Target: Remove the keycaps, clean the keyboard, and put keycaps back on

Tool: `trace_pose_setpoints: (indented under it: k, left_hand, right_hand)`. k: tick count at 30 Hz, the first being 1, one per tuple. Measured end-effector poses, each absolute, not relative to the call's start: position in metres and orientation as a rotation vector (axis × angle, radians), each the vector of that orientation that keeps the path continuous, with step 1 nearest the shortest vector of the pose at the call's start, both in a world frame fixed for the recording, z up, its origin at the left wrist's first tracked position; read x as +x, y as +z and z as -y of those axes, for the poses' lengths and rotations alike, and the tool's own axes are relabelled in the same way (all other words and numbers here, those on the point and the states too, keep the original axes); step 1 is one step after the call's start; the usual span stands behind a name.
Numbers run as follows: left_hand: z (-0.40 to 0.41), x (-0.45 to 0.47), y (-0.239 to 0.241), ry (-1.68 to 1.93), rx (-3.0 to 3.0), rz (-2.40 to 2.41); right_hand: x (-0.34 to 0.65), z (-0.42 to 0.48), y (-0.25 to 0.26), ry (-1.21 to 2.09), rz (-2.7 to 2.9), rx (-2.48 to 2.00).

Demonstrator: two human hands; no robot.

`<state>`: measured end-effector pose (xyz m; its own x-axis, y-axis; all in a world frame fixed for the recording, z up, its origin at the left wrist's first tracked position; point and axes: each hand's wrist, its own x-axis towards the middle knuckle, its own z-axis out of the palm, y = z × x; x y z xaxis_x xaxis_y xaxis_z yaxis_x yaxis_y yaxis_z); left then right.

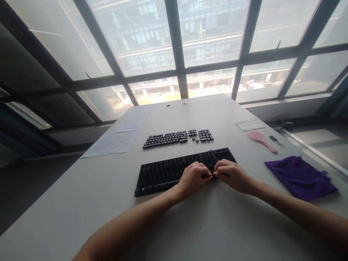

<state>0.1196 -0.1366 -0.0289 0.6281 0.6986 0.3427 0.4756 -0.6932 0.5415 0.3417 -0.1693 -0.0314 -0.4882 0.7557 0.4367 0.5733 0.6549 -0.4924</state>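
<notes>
A black keyboard base point(163, 174) with its keycaps removed lies on the white table point(81, 210) in front of me. My left hand point(193, 178) and my right hand point(233, 175) rest over its right front part, fingertips pinched together and meeting on a small dark piece that I cannot make out. Behind the base, the removed black keycaps point(178, 137) are laid out in keyboard order.
Paper sheets point(114, 143) lie at the left rear. On the right are a purple cloth point(300, 177), a pink brush point(261, 140), a small dark tool point(274, 139) and a clear plastic bag point(249, 124). Large windows stand behind the table's far edge.
</notes>
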Motion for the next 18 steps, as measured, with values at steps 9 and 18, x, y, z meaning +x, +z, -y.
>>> trace_pose_setpoints:
  k: [9, 18]
  left_hand:
    - [0.1429, 0.1213, -0.0237, 0.733, 2.636, -0.906]
    - [0.14, 0.1203, -0.0249, 0.695, 2.652, -0.902]
  right_hand:
    - [0.3392, 0.1723, -0.0302, 0.227, 2.284, -1.012]
    - [0.341, 0.1736, -0.0321, 0.248, 2.274, -1.057]
